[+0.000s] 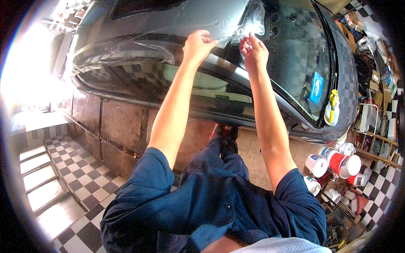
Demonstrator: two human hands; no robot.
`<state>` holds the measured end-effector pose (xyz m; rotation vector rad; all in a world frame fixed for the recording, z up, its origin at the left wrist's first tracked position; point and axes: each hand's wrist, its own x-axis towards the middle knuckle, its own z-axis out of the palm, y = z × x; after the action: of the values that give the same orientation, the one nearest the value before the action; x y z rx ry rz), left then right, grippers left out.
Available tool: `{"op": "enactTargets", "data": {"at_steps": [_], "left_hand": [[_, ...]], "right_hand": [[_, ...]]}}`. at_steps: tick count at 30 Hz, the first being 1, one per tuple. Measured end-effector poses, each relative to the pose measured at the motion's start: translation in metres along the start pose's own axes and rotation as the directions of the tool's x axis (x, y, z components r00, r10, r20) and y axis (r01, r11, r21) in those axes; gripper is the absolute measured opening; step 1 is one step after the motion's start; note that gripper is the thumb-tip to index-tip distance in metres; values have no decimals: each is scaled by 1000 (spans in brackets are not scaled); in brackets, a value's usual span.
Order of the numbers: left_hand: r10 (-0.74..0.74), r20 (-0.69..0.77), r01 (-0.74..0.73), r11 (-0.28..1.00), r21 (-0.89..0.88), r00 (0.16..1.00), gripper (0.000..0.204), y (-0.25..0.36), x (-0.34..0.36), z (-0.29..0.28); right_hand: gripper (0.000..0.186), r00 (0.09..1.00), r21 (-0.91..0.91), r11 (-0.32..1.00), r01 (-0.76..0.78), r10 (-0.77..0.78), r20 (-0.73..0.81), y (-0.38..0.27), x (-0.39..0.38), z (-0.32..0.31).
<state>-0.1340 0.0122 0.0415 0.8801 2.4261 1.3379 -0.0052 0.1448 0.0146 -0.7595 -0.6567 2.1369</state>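
A thin, clear plastic film (254,17) lies crumpled and shiny over the front edge of a dark grey car's roof (185,19), by the top of the windshield (291,46). My left hand (197,47) reaches over the side of the roof, thumb and fingers pinched on the film's edge. To its right, my right hand (255,54) is raised with bent fingers, and its fingertips grip the bright, bunched part of the same film. More loose film with wrinkles hangs along the roof's side toward the rear, on the left.
A spray bottle (333,110) with a yellow trigger stands on the hood near the windshield. A blue card (316,87) shows on the glass. Several white and red buckets (349,165) stand at the right. Boxes and clutter line the far right, and steps (36,177) lie left.
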Motion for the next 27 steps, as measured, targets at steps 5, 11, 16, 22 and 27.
{"op": "enactTargets", "data": {"at_steps": [5,11,16,22,27], "left_hand": [[108,166,-125,987,98,980,23,28,-5,-9],[247,240,-242,969,-51,939,23,24,-5,-2],[338,282,-329,941,-81,898,16,34,-8,-3],[404,358,-448,893,44,842,12,52,-23,-5],[522,376,-594,797,105,766,10,50,-26,-5]], "right_hand": [[19,980,-170,966,196,-190,51,33,-27,-3],[19,669,-717,316,621,-690,276,44,-56,11],[22,615,-725,238,646,-725,310,32,-59,13],[18,545,-790,-9,614,-720,431,21,-61,6],[14,528,-772,-42,634,-707,471,23,-57,0]]}}
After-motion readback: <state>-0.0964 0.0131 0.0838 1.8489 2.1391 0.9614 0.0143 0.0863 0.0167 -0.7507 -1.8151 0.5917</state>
